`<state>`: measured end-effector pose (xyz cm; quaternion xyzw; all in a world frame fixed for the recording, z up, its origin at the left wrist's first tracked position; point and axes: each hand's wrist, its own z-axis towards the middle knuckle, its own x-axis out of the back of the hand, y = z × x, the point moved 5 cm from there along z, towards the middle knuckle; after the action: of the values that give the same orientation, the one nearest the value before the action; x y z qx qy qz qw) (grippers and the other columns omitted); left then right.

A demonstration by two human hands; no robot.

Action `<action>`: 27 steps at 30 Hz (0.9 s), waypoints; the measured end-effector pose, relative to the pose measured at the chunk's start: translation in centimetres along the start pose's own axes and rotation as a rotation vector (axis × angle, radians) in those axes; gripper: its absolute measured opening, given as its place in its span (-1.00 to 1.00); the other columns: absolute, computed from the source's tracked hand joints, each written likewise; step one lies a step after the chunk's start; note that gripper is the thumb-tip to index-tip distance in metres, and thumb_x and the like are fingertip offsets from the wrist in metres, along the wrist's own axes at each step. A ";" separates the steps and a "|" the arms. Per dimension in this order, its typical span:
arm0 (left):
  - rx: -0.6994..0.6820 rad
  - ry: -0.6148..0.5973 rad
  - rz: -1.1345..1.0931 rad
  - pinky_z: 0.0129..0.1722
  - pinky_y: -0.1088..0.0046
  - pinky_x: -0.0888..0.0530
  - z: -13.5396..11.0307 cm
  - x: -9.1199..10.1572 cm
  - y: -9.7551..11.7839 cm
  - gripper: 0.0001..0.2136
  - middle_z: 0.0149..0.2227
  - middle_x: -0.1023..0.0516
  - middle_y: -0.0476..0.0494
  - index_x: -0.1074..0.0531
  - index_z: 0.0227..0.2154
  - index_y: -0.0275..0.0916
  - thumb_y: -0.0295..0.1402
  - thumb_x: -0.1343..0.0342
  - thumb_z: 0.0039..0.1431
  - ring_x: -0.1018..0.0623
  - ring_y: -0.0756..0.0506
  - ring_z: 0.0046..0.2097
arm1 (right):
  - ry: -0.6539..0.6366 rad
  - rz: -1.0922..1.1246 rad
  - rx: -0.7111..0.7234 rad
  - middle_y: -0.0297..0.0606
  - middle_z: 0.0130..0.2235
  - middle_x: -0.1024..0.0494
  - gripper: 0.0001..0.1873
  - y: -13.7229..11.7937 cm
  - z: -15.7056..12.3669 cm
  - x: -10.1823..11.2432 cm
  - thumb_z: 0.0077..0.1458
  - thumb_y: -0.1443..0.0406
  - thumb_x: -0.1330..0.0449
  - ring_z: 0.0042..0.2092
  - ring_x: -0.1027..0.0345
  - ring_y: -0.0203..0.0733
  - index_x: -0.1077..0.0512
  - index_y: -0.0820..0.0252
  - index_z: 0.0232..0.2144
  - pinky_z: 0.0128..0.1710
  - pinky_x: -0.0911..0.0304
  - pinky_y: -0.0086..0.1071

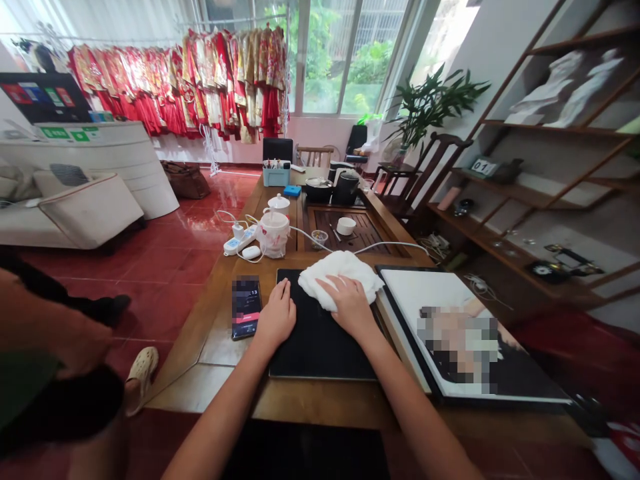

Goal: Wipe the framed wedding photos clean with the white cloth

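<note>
A flat black panel [320,347] lies on the wooden table in front of me. My left hand [279,312] rests along its left edge, fingers stretched forward and close together. On the panel's far right part is a bunched white cloth [333,267]. My right hand [351,303] presses down on this cloth and holds it, fingers spread over its near side. The fingertips sink partly into the folds. Just left of my left hand a phone [245,307] with a lit screen lies on the table.
A framed picture [450,287], partly blurred out, lies right of the panel. Beyond are a white lidded pot [274,233], a power strip [240,239], a cable and a slatted tea tray [375,230] with a white bowl [346,226]. Another person's foot [143,373] is at left.
</note>
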<state>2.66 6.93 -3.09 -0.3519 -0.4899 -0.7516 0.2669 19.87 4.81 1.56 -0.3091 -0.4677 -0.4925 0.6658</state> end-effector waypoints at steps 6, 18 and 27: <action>-0.002 -0.011 0.018 0.29 0.26 -0.14 0.0 -0.1 -0.1 -0.53 0.30 -0.13 -0.30 -0.13 0.23 -0.42 -0.39 0.22 0.29 -0.13 -0.15 0.32 | -0.026 0.047 0.009 -0.21 0.15 -0.37 -0.15 -1.2 -3.5 0.9 -0.25 0.54 -0.19 0.15 -0.14 0.07 -0.28 0.00 0.16 0.11 0.00 -0.11; -0.002 0.010 -0.001 0.28 0.21 -0.18 0.0 -0.1 -0.1 -0.54 0.28 -0.17 -0.26 -0.15 0.23 -0.32 -0.40 0.19 0.28 -0.15 -0.15 0.31 | -0.006 0.131 -0.012 -0.22 0.11 -0.41 -0.19 -3.7 -11.3 4.4 -0.25 0.57 -0.13 0.11 -0.19 0.06 -0.34 -0.01 0.11 0.08 -0.11 -0.08; -0.009 -0.001 0.006 0.29 0.23 -0.15 0.0 -0.1 -0.1 -0.54 0.28 -0.16 -0.29 -0.15 0.22 -0.37 -0.40 0.20 0.28 -0.14 -0.15 0.31 | 0.142 0.216 0.113 -0.17 0.02 -0.47 -0.53 -2.2 -12.3 9.6 0.15 0.42 -0.02 0.05 -0.27 0.00 -0.34 0.07 0.09 0.01 -0.15 -0.11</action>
<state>2.68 6.93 -3.23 -0.3551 -0.4857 -0.7526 0.2675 22.49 -10.16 5.82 -0.2839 -0.4103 -0.4112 0.7629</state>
